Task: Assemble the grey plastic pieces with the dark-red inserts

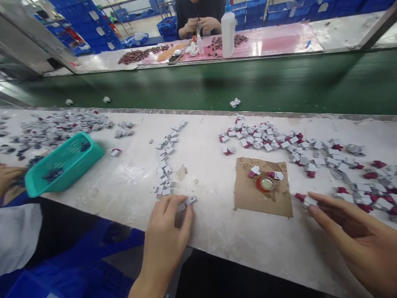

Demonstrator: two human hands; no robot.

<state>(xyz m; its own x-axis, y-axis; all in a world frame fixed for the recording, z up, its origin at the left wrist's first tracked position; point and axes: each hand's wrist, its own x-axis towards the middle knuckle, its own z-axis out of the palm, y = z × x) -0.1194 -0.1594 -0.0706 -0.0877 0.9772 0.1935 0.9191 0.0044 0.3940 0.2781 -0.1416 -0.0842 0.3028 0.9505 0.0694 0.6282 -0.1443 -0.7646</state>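
Note:
Between the thumb and fingers of my left hand (167, 231) is a small grey-white block (190, 200), just below a row of similar grey pieces (164, 169). My right hand (356, 231) pinches a grey-white piece with a dark red part (308, 201) at the right side of the table. Left of that hand lies a square of brown cardboard (248, 198), wet in places. On it sit a round red cap-like dish (265, 184) with a pale middle and two grey-and-red pieces (275, 175).
Grey-and-red pieces (260, 136) are heaped at the right. A teal basket (65, 165) with dark parts stands left, near another person's hand (10, 178). Beyond the green belt (186, 91), a person (200, 20) works behind a white bottle (228, 35).

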